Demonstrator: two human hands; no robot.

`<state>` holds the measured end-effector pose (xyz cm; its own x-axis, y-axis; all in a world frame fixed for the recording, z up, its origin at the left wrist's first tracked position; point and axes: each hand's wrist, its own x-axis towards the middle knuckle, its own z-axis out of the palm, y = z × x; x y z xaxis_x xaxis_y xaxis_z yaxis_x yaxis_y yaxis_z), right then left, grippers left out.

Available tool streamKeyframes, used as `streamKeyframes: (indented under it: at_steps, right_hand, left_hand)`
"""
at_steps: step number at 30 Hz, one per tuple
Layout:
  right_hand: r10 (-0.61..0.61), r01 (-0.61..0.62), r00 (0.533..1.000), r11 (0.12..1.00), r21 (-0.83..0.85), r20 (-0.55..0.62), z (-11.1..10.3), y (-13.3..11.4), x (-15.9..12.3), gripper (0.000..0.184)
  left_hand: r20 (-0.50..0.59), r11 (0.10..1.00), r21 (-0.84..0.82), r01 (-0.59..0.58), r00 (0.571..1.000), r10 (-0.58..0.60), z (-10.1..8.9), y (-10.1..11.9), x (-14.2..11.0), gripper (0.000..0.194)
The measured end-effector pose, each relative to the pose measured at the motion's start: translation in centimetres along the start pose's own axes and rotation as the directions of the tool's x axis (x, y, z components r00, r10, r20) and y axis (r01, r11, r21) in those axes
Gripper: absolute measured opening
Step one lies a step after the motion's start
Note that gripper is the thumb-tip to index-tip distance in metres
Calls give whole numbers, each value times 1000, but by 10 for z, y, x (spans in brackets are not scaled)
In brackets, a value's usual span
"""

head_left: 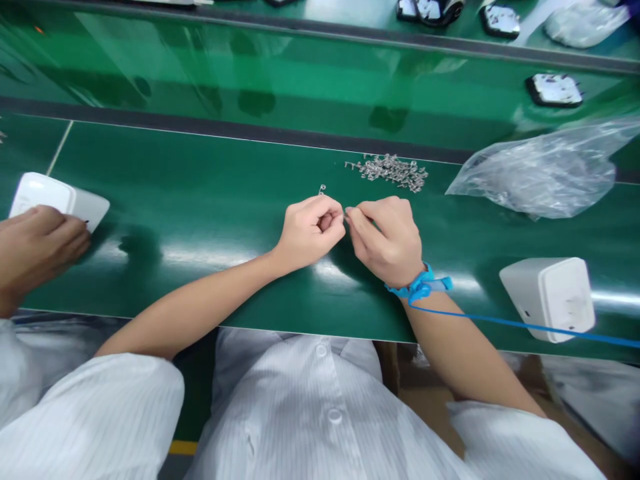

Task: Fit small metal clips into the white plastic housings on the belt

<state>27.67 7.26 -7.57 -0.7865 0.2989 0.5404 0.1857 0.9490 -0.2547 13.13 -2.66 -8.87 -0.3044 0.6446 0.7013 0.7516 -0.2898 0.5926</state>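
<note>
My left hand is curled into a loose fist over the green bench, fingertips pinched together. My right hand meets it fingertip to fingertip, also pinched; what the fingers hold is too small to make out. A blue strap circles my right wrist, with a blue cord running off to the right. One small metal piece lies just beyond my left hand. A heap of several small metal parts sits further back, right of centre.
A clear plastic bag lies at the right. A white plastic housing stands near the front right edge. At the left, another person's hand rests on a white housing. Dark-framed parts lie on the belt behind.
</note>
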Motion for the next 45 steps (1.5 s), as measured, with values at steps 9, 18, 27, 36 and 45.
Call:
streamKeyframes:
  at_steps: [9, 18, 27, 36, 45]
  right_hand:
    - [124, -122, 992, 967, 225, 6, -16, -14, 8, 31]
    - [206, -417, 904, 614, 670, 374, -44, -9, 14, 33]
    - [21, -754, 642, -159, 637, 766, -39, -6, 11, 43]
    - [131, -608, 789, 38, 793, 600, -37, -8, 4, 30]
    - [95, -97, 995, 720, 688, 40, -36, -24, 2, 25]
  left_hand:
    - [259, 797, 305, -521, 851, 457, -12, -26, 3, 25]
    - [424, 781, 151, -607, 753, 503, -20, -23, 10, 29]
    - [370, 876, -38, -480, 808, 459, -23, -18, 13, 33]
    - [472, 988, -117, -106, 869, 149, -19, -28, -4, 45]
    - [352, 974, -212, 84, 936, -4, -20, -24, -9, 44]
